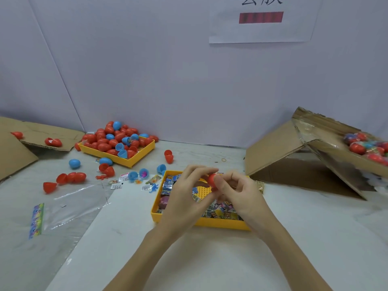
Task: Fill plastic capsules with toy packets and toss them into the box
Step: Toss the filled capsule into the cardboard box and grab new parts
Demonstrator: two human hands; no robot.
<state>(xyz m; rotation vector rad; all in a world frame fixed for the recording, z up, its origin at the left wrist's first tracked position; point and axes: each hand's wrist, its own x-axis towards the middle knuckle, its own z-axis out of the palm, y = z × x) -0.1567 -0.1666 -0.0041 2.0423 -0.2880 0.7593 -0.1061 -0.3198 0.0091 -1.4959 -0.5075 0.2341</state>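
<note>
Both hands meet over the near tray [201, 222], and the placing makes sense: the packets [222, 210] lie right beneath, so a dropped piece would fall back among them. The left hand [184, 198] curls its fingers round a red capsule [212, 180] and steadies it, while the right hand [239, 192] pinches at its other side with thumb and forefinger; whether it is pressing the halves closed or pushing a packet in, I cannot tell, since the fingers hide the seam. I judge the capsule to be close to finished. The far tray [134, 159], heaped with empty red and blue capsules, sits to the left within reach, with strays scattered on the desk [304, 227] around it. The box [336, 156] stands tilted at the right, its open mouth turned toward the person and filled capsules visible inside, so a short toss rightward should land. The path there is open desk; the box's lower flap edge is the one rim a low throw could clip.
</note>
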